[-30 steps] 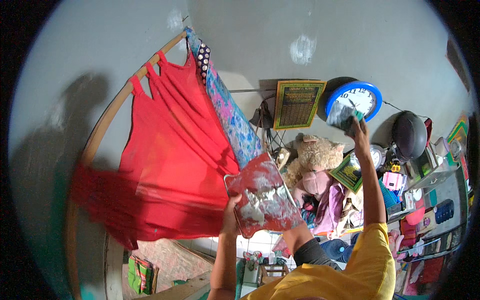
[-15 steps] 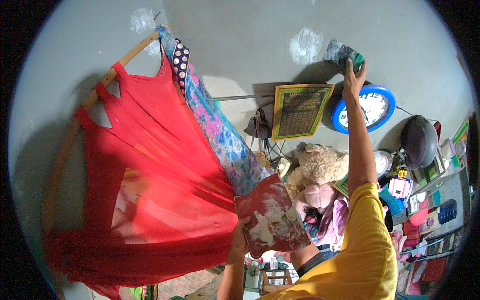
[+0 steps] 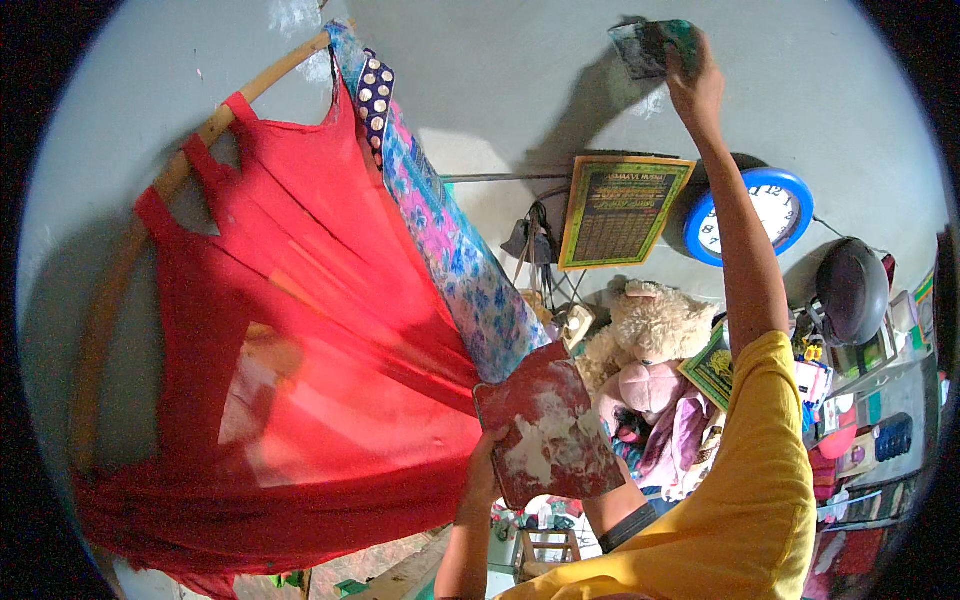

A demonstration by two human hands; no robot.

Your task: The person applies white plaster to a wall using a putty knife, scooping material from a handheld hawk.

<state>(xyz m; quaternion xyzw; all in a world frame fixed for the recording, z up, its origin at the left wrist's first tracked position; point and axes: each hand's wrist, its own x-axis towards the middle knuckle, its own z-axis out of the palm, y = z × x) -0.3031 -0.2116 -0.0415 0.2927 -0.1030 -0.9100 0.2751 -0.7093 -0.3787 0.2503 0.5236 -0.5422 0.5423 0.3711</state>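
Note:
My right hand [image 3: 698, 88] is raised high and closed around a flat putty spreader [image 3: 638, 52], dark with a green end. The spreader lies against the grey wall, partly covering a whitish smear of putty [image 3: 650, 102]. Low in the middle, my left hand [image 3: 486, 462] grips the left edge of a maroon board [image 3: 580, 455], its face streaked with white putty [image 3: 545, 432]. The board is tilted, close beside a hanging red dress [image 3: 350, 400]. Only part of the left hand's fingers shows.
The red dress and a blue floral garment [image 3: 440, 230] hang from a wooden pole [image 3: 270, 75] at left. Below the spreader are a yellow-framed poster [image 3: 627, 212] and a blue wall clock [image 3: 695, 222]. Plush toys [image 3: 655, 320] and a dark pan [image 3: 852, 285] sit lower right.
My right hand has moved up and left with the spreader, from right of the putty patch onto it. The left hand still holds the board; the whole view has shifted slightly.

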